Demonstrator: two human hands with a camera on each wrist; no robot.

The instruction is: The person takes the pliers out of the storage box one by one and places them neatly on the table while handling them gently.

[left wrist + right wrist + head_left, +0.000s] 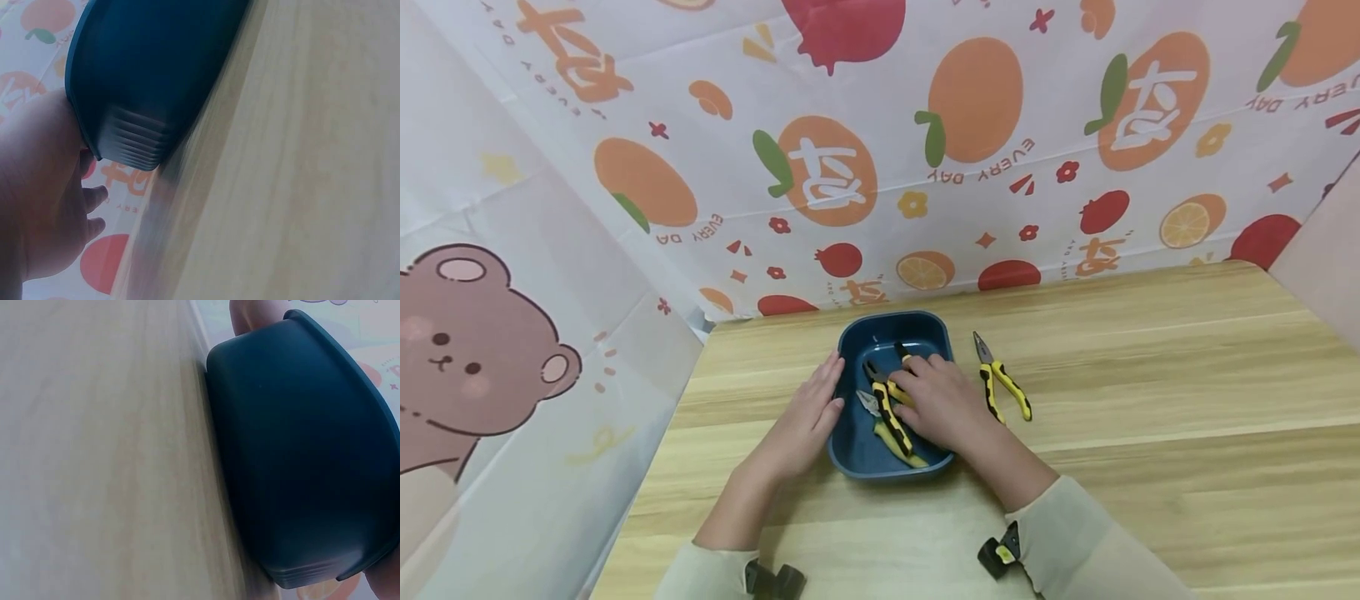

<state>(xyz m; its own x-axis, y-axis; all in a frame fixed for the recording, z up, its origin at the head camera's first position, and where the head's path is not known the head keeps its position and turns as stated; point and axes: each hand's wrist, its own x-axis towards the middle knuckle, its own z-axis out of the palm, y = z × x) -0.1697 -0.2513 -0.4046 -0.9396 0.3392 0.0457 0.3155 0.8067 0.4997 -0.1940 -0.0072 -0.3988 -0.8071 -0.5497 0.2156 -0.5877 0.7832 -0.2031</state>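
A dark blue plastic bin [859, 457] sits on the table with several yellow-and-black pliers inside. My left hand [801, 421] lies along the bin's left outer wall, fingers extended against it. My right hand [946, 403] reaches over the right rim, its fingers curled onto pliers that it largely covers; a black end [902, 351] sticks out past the fingertips. Beside those fingers lie dark-jawed pliers [891, 419], partly over another pair with silver jaws [868, 402]. Both wrist views show the bin's outer wall [150, 62] [300, 450] and hide its contents.
Long-nose pliers [988, 373] with yellow-and-black handles lie spread on the wood-grain table [1150, 375], right of the bin. A fruit-print sheet [970, 208] hangs behind the table's back edge. A bear-print sheet [572, 283] hangs at the left.
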